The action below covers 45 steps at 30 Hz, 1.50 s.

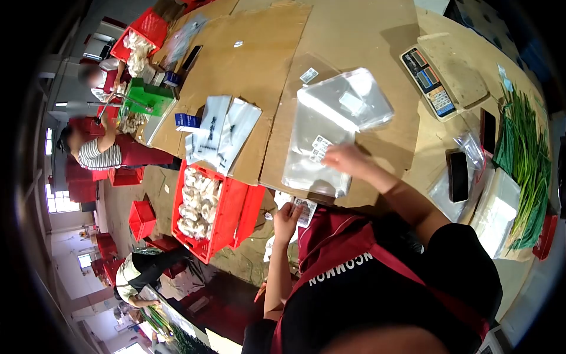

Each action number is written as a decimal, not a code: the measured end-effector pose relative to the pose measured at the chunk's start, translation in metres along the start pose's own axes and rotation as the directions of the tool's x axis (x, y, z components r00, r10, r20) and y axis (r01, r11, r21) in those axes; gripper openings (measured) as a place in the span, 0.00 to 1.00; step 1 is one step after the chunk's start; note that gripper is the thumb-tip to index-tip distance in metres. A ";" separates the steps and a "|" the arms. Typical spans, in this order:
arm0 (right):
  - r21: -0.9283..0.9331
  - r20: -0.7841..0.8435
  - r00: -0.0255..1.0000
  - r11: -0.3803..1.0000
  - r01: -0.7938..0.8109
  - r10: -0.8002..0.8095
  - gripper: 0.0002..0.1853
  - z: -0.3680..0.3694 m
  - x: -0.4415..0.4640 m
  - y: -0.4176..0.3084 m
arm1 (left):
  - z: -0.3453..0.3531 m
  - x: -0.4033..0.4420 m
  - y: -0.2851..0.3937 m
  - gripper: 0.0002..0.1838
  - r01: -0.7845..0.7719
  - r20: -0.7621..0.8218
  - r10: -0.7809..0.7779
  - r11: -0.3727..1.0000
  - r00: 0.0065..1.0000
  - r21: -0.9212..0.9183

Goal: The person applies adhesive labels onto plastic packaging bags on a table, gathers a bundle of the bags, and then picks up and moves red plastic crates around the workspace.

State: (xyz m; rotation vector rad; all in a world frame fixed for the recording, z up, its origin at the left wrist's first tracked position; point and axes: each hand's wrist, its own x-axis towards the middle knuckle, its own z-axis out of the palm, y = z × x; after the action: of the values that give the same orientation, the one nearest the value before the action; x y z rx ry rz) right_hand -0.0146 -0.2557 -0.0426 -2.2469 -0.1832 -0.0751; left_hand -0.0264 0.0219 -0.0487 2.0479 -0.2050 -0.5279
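Note:
My left hand (286, 219) is closed on a small stack of printed label stickers (305, 212), held in front of my apron at the table's edge. My right hand (345, 159) reaches over a pile of clear plastic bags (303, 168), its fingers bunched at the edge of a printed label sticker (319, 147) lying against the top bag. More clear bags (371, 100) fan out beyond it, with a pale label showing through. Another small label (308, 75) lies near their far corner.
A digital scale (429, 82) sits at the right, near phones (458, 177) and bundled green stalks (527, 159). Left are printed bags (227, 133), a blue box (187, 121) and a red crate (206, 248) of pale, mushroom-like produce. Other people (100, 147) work farther left.

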 end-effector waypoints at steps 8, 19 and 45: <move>0.358 -0.924 0.124 0.932 -0.056 0.362 0.05 -0.102 -0.016 0.093 | -0.005 0.022 0.003 0.07 -0.049 -0.095 0.029 0.975 0.995 -0.215; 0.327 -0.558 0.816 0.944 0.050 0.150 0.05 -0.018 -0.006 0.020 | 0.017 0.035 0.055 0.06 -0.074 0.200 0.118 0.974 0.973 -0.216; 0.171 -0.531 0.847 0.983 0.069 0.033 0.09 0.001 0.005 0.029 | 0.026 0.021 0.045 0.05 0.018 0.258 0.039 0.977 0.965 -0.215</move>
State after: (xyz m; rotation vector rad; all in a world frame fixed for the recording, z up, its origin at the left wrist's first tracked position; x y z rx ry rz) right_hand -0.0048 -0.2723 -0.0651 -1.9537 0.0896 -0.6617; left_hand -0.0163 -0.0286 -0.0267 1.7625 -0.3016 -0.7801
